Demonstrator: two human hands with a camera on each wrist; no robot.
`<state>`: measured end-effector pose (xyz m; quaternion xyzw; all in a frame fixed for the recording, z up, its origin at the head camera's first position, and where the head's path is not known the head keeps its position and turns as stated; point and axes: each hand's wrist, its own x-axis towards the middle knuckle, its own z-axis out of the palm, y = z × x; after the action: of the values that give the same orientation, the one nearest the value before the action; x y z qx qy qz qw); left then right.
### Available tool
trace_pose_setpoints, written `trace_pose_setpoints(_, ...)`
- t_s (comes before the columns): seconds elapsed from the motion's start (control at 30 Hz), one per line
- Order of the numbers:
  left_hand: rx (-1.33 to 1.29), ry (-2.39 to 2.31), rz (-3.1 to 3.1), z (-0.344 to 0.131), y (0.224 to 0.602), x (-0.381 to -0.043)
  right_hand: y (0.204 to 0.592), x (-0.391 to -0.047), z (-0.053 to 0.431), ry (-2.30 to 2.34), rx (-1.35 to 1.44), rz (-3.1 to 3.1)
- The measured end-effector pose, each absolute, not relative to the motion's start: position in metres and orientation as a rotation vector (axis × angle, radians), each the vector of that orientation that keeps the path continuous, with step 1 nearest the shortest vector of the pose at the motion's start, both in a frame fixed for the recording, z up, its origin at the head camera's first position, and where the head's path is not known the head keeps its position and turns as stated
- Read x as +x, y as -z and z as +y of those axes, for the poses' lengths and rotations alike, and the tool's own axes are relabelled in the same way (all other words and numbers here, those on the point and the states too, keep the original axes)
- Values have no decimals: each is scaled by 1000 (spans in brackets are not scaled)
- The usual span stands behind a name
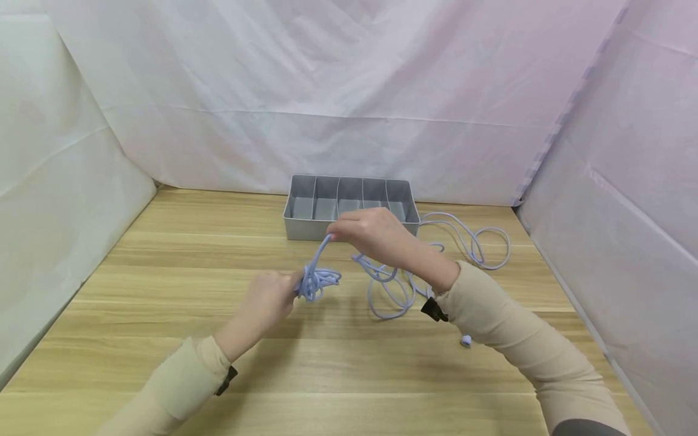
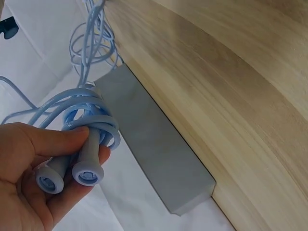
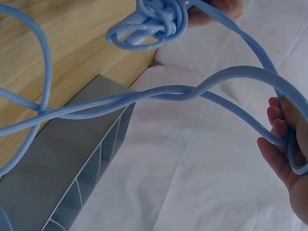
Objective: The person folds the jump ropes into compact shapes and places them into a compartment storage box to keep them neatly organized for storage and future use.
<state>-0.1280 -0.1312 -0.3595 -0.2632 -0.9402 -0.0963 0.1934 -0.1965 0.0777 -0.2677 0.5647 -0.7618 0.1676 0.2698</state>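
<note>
My left hand (image 1: 268, 300) grips the two pale blue-grey handles (image 2: 89, 161) of a light blue jump rope, with several turns of its cord (image 2: 96, 103) wound around them. Raised above and to the right, my right hand (image 1: 376, 236) holds a doubled length of the cord (image 3: 240, 74) in curled fingers. From the bundle (image 1: 316, 283) the cord runs up to this hand. More light blue rope (image 1: 394, 316) is seen in loose loops beneath the right forearm; whether it belongs to the same rope, I cannot tell.
A grey box (image 1: 308, 229) with several compartments stands at the back of the wooden table (image 1: 218, 242), partly behind the right hand. Right of it lies a loop of cord (image 1: 508, 248). A small light blue end piece (image 1: 466, 341) shows below the right sleeve. White cloth (image 1: 327, 115) surrounds the table.
</note>
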Motion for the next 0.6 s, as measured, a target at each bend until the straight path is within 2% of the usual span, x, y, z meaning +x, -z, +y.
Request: trace_pose_setpoints(0.6, -1072, 454, -2617, -129, 351, -114, 281, -226, 85, -507, 1498, -2100)
